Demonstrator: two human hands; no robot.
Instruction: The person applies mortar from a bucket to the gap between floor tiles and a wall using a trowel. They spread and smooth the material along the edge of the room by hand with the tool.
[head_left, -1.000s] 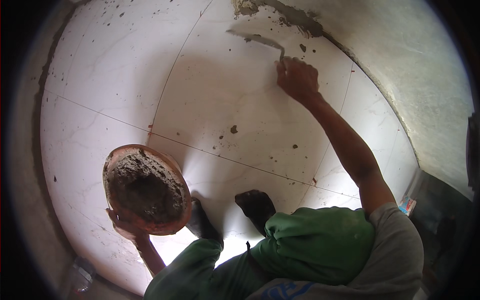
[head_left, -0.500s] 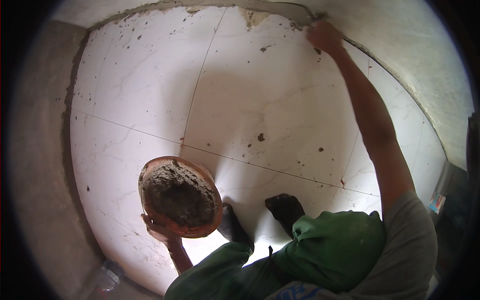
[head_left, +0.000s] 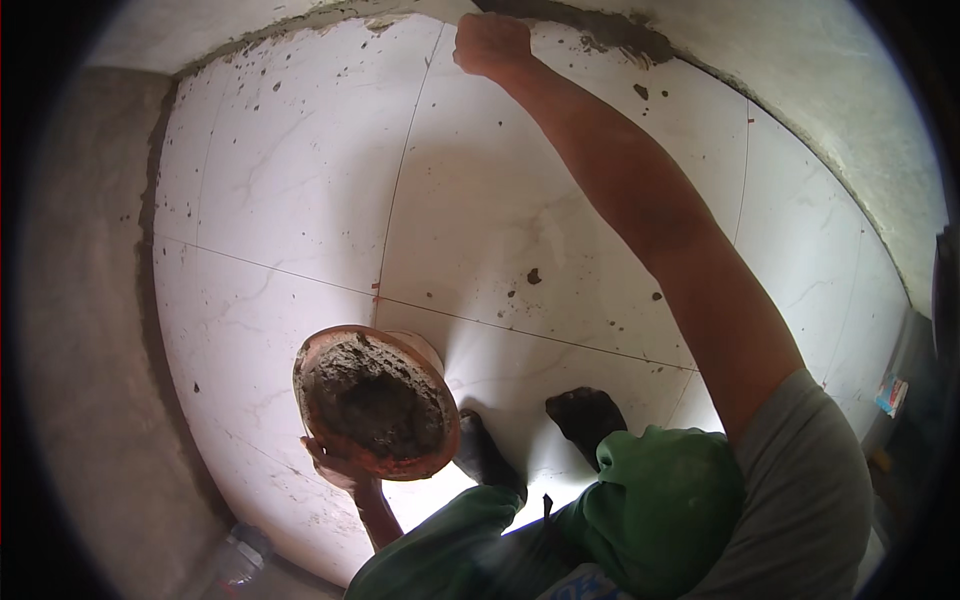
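My left hand (head_left: 335, 465) grips the lower left rim of an orange bowl (head_left: 410, 460), tilted toward the camera and holding wet grey mortar (head_left: 370, 400). My right hand (head_left: 490, 45) is closed on a trowel at the top of the view, where the far edge of the white tiles meets the wall along a rough line of mortar (head_left: 625, 40); the trowel's blade is mostly hidden behind the hand and at the picture's edge. My right arm stretches across the tiled floor (head_left: 270, 180).
Grey plastered walls (head_left: 90, 300) border the tiles. Mortar crumbs (head_left: 534, 276) dot them. My dark feet (head_left: 585, 415) stand on them near the bowl. A clear plastic container (head_left: 240, 560) lies lower left, and a small packet (head_left: 890, 395) is at the right.
My right hand went up to the far edge with the trowel, then moved left along it. The bowl and left hand shifted right and slightly down in the picture as the view moved.
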